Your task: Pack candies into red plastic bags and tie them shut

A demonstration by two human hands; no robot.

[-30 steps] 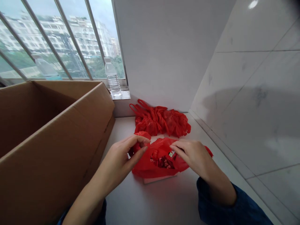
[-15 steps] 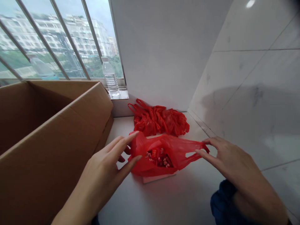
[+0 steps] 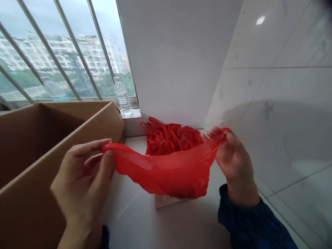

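Note:
A red plastic bag (image 3: 166,173) is stretched sideways between my two hands, its bottom sagging. My left hand (image 3: 86,176) pinches one handle between thumb and fingers. At the other end, my right hand (image 3: 230,152) grips the opposite handle, raised a little higher than the left. The bag's front side hides whatever lies inside it. Beneath the bag, part of a pale flat pad (image 3: 168,200) shows on the white surface (image 3: 140,224). Just behind is a heap of other red plastic bags (image 3: 169,138) against the wall.
A big open cardboard box (image 3: 64,145) stands at the left, close to my left hand. One clear plastic bottle (image 3: 123,98) is on the window ledge, and another bottle (image 3: 54,90) is behind the box by the barred window. A marble-patterned tiled wall (image 3: 280,138) rises at the right.
My left hand has closed on the left handle and moved left. My right hand has risen. The bag is now pulled wide and lifted, and the red packets inside are hidden.

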